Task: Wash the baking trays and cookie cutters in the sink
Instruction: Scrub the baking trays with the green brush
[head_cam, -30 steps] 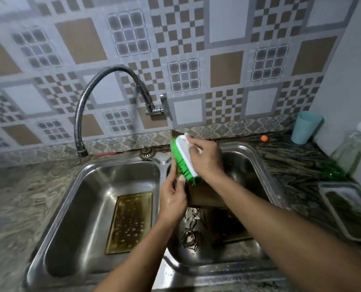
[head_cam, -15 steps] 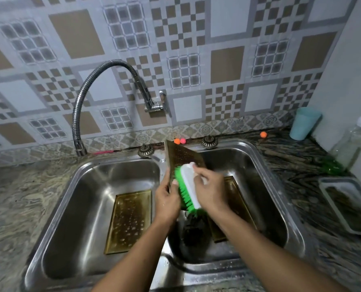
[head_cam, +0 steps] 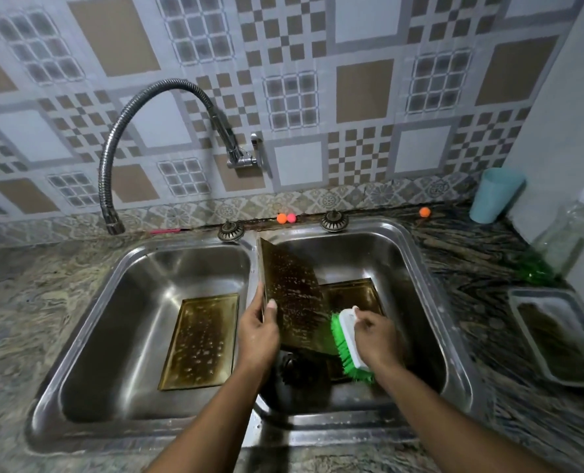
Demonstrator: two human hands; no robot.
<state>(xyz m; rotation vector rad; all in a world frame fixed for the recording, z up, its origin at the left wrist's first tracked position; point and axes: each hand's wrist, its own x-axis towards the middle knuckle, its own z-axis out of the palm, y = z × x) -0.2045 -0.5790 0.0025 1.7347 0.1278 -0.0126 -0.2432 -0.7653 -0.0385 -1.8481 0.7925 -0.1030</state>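
**Tray held on end over the right basin, brush at its lower corner**

Two bare forearms reach in over the front rim of a double steel sink (head_cam: 318,428). The left hand (head_cam: 258,331) grips a brown baking tray (head_cam: 292,291) by its left edge, with the thumb on the spotted face and the fingers behind. The tray stands tilted on end over the right basin, its top corner close to the divider. The right hand (head_cam: 376,336) is curled round the white back of a scrubbing brush (head_cam: 348,339), whose green bristles touch the tray's lower right corner. The hands are apart, one on each side of the tray.

Below the tray, by the drain, lies a dark shape (head_cam: 294,370) too dim to identify. A second tray (head_cam: 355,291) lies flat on the floor of the right basin, partly hidden by the held one. A third tray (head_cam: 202,339), speckled with pale spots, lies flat in the left basin.

A grey-rimmed tray (head_cam: 563,336) rests on the marbled counter (head_cam: 28,302) to the right of the sink. Behind the basins sit two round knobs (head_cam: 231,230), with small orange and pink balls (head_cam: 285,218) between them. In the far right corner stand a teal cup (head_cam: 495,194) and a clear bottle (head_cam: 570,240) with green at its base. A flexible metal faucet (head_cam: 130,131) arches from the patterned tile wall, its outlet hanging beside the left basin's back corner.
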